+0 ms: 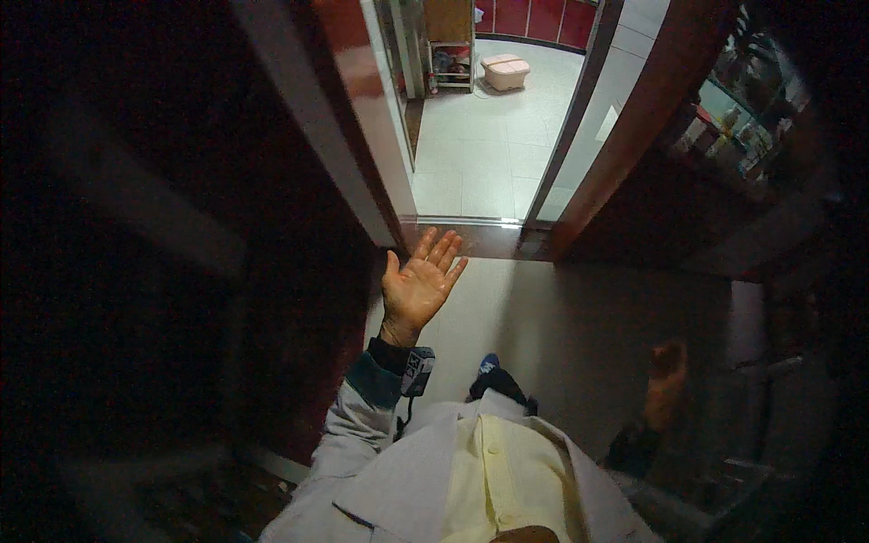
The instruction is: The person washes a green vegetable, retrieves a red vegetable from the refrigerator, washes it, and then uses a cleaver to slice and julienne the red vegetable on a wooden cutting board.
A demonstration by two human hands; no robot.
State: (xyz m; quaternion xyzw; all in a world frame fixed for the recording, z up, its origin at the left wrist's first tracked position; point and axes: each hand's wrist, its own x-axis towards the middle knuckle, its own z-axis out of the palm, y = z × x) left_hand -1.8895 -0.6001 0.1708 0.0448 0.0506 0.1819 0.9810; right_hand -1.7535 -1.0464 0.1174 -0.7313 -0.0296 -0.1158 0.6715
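Observation:
My left hand [419,288] is held out palm up before me, fingers apart, with nothing in it. Its skin looks wet. A small device [417,372] with a cable is fixed at that wrist, over the dark cuff. Off to the right, in shadow, hangs my right hand [667,373]. It is dim and blurred, and its fingers are hard to make out; no object shows in it. Beyond my left fingertips lies the metal door track [468,220] of a lit doorway. One blue shoe [489,363] of mine shows on the pale floor [465,319].
Past the doorway, a pink lidded tub [504,73] stands on white tiles [485,156], beside a shelf rack [451,68]. A door frame [624,129] bounds the opening on the right, a door panel [373,88] on the left. Bottles [732,119] show dimly at upper right.

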